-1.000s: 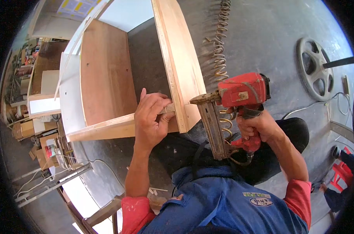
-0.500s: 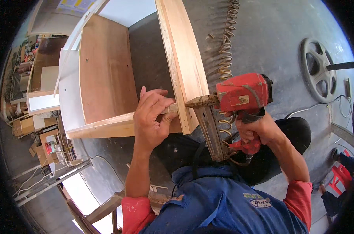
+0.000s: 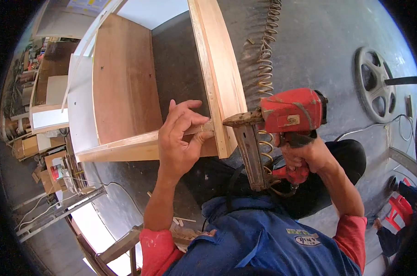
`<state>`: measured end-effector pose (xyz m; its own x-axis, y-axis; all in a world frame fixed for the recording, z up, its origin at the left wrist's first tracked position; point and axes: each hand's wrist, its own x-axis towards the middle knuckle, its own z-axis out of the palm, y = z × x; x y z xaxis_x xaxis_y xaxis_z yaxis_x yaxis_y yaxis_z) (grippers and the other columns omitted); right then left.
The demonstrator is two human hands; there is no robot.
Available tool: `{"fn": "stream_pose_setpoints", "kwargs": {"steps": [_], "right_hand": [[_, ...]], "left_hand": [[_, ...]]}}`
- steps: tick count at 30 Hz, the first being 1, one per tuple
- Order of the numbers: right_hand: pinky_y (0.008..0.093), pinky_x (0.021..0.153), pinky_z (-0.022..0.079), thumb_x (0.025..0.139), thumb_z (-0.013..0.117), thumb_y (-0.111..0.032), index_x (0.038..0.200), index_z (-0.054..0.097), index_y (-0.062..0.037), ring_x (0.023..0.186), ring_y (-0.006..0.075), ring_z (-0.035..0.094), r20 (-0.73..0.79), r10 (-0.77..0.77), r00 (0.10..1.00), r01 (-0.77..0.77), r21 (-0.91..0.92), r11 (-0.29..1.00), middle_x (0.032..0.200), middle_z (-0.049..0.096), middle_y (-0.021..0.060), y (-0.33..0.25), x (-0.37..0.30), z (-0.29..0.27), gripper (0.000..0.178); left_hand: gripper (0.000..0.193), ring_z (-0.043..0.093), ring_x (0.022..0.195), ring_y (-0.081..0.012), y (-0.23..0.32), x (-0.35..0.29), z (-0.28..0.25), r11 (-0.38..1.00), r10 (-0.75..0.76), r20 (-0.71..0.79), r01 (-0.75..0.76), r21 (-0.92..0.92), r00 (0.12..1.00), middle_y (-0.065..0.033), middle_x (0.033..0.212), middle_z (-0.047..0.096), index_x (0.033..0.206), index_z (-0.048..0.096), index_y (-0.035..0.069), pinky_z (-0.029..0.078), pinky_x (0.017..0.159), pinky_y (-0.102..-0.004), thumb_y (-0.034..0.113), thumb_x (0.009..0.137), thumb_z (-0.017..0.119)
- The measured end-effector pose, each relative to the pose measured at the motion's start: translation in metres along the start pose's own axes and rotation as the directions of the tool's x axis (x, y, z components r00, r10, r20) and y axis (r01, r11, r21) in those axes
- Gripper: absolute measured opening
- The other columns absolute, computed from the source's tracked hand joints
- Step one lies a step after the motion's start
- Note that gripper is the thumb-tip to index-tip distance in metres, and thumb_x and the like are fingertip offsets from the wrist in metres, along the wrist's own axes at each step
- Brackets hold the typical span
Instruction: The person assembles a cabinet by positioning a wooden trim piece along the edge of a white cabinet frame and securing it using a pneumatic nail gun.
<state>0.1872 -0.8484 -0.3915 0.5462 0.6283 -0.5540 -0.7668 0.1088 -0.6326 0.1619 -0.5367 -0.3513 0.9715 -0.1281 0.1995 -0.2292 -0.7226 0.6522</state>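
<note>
My right hand (image 3: 305, 154) is wrapped round the handle of a red nail gun (image 3: 291, 110). Its dark, worn nose rests against the outer face of a pale wooden board (image 3: 223, 73), close to that board's lower end. On the other side of the same board, my left hand (image 3: 178, 138) grips the edge of the crosswise wooden rail (image 3: 125, 149) where the two meet. Thumb and index finger are pinched there, while the other fingers lift away. Both boards belong to an open wooden cabinet frame with a brown inner panel (image 3: 125, 78).
A coiled air hose (image 3: 265, 64) runs along the grey floor beyond the nail gun. To the right lies a grey spoked wheel-shaped base (image 3: 376, 83); a red stool (image 3: 399, 207) and another person's arm are at the far right. Cardboard and scraps (image 3: 56, 170) pile up on the left.
The nail gun and the board's lower end have shifted slightly to the right together. My left hand keeps its pinch, its upper fingers a little more spread.
</note>
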Motion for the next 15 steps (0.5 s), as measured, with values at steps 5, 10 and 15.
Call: {"fn": "stream_pose_setpoints", "kwargs": {"steps": [5, 10, 15], "right_hand": [[0.0268, 0.047, 0.036, 0.084, 0.072, -0.008, 0.111, 0.064, -0.0025, 0.049, 0.0087, 0.045, 0.023, -0.022, 0.999, 0.022, 0.007, 1.000, 0.065, 0.052, -0.0016, -0.0009, 0.0023, -0.0003, 0.029], [0.0261, 0.047, 0.039, 0.083, 0.068, -0.003, 0.113, 0.061, 0.0001, 0.048, 0.0070, 0.043, -0.021, -0.033, 0.999, 0.032, -0.048, 0.998, 0.062, 0.046, -0.0033, 0.0005, -0.0002, 0.0044, 0.030], [0.0263, 0.047, 0.040, 0.084, 0.068, -0.003, 0.113, 0.061, 0.0002, 0.047, 0.0072, 0.044, -0.012, -0.014, 1.000, 0.014, -0.023, 1.000, 0.063, 0.048, -0.0027, 0.0022, -0.0036, 0.0058, 0.031]], "left_hand": [[0.026, 0.065, 0.115, -0.0352, -0.0025, -0.0005, 0.0005, 1.000, 0.021, -0.014, -0.021, 0.005, 1.000, -0.0077, 0.092, 0.069, 0.093, 0.069, 0.004, 0.029, 0.119, -0.0602, 0.013, 0.076, 0.086], [0.023, 0.064, 0.118, -0.0337, -0.0043, -0.0004, 0.0021, 0.999, 0.035, -0.041, -0.034, 0.023, 0.999, -0.0075, 0.091, 0.068, 0.093, 0.071, 0.005, 0.028, 0.118, -0.0610, 0.018, 0.079, 0.084], [0.032, 0.057, 0.130, -0.0346, -0.0067, -0.0004, -0.0008, 0.987, 0.092, -0.011, -0.090, 0.133, 0.996, -0.0093, 0.111, 0.069, 0.104, 0.071, 0.006, 0.029, 0.120, -0.0567, 0.025, 0.081, 0.084]]}}
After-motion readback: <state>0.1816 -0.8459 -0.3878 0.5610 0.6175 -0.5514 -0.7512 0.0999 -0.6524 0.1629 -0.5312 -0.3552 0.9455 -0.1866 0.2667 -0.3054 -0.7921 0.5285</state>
